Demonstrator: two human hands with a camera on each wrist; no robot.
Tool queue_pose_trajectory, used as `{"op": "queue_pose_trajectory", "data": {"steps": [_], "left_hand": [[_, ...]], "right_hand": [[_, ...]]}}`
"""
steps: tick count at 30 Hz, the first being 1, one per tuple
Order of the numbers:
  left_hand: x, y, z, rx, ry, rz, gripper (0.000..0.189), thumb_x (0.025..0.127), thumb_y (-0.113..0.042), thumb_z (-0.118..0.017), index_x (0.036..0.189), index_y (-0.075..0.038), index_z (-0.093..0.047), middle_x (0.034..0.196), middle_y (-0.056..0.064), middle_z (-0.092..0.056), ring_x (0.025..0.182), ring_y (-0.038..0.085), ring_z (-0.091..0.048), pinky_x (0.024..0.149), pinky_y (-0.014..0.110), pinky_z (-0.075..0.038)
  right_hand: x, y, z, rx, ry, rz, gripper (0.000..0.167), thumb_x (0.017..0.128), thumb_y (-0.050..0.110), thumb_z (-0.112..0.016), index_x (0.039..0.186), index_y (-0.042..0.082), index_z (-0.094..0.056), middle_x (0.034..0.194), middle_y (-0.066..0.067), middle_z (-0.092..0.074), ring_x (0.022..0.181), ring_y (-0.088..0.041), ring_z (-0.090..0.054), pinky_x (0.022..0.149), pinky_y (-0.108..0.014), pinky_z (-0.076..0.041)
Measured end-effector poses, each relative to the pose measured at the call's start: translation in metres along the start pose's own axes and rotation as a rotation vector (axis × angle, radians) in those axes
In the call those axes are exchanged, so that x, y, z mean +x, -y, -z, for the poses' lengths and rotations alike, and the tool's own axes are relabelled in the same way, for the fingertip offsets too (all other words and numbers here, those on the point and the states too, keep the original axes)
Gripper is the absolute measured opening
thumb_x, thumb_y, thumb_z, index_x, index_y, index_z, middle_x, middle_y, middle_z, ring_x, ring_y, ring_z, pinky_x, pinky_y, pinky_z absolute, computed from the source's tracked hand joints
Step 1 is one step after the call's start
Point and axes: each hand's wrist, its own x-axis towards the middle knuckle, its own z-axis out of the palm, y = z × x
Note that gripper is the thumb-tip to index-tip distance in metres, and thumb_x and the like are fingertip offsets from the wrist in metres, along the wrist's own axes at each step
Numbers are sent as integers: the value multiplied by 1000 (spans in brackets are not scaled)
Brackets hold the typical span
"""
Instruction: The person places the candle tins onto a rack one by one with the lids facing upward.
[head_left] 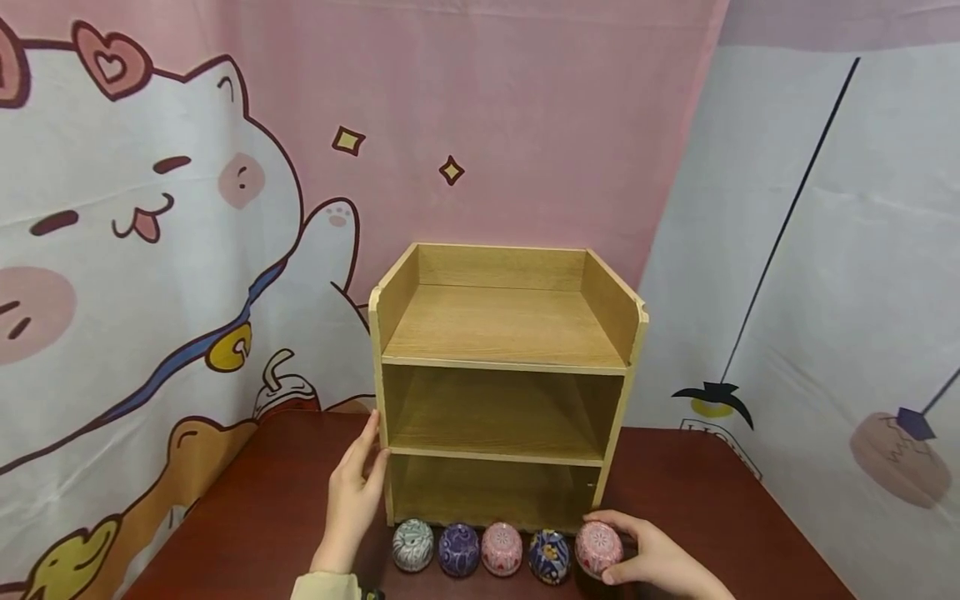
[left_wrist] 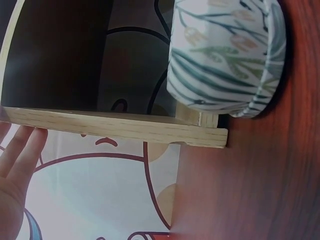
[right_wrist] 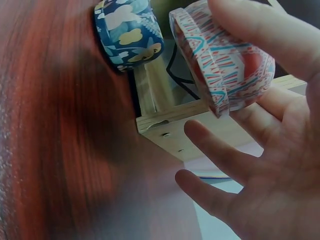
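Observation:
A small wooden shelf [head_left: 506, 458] with two lower compartments and a walled top stands on the dark red table. My left hand [head_left: 356, 492] rests its straight fingers against the shelf's left side panel [left_wrist: 115, 125]. At the shelf's front right corner, my right hand [head_left: 652, 554] pinches a round pink patterned tin [head_left: 599, 550] between thumb and fingers. The right wrist view shows this tin [right_wrist: 225, 60] tilted and raised off the table, its red and blue pattern facing me. Beside it sits a dark blue floral tin [head_left: 550, 557].
Further left in the row stand another pink tin [head_left: 502, 549], a purple swirled tin [head_left: 459, 550] and a grey-green leafy tin [head_left: 413, 546], all before the shelf's bottom front edge. A cartoon-printed cloth [head_left: 525, 125] hangs behind the table [head_left: 262, 500].

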Motion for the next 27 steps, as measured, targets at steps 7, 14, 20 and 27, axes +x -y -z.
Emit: {"op": "queue_pose_trajectory", "data": {"steps": [7, 14, 20, 27], "left_hand": [[0, 1, 0, 13, -3, 9, 71, 83, 4, -73, 145, -21, -49, 122, 11, -65, 104, 24, -63, 74, 13, -48], [-2, 1, 0, 12, -6, 4, 71, 83, 5, -73, 145, -20, -49, 121, 11, -65, 102, 23, -64, 72, 13, -47], [-1, 0, 0, 10, -11, -7, 73, 81, 8, -73, 145, -19, -49, 121, 11, -65, 102, 24, -63, 71, 11, -47], [0, -1, 0, 10, -5, -11, 73, 82, 8, -73, 145, -19, -49, 122, 11, -65, 104, 24, -62, 73, 12, -49]], "right_hand": [[0, 4, 2, -32, -21, 24, 61, 86, 1, -70, 137, -15, -41, 126, -20, -54, 101, -15, -62, 79, -30, -55], [1, 8, 1, -18, -5, 32, 60, 86, 1, -70, 137, -15, -41, 123, -20, -56, 102, -16, -62, 80, -30, -54], [1, 13, -1, -94, -31, 53, 59, 85, 4, -72, 135, -10, -46, 124, -9, -59, 103, -13, -61, 79, -29, -55], [1, 16, 0, -179, -58, 99, 60, 82, 5, -75, 133, -11, -48, 123, 4, -61, 103, -8, -60, 79, -29, -54]]}}
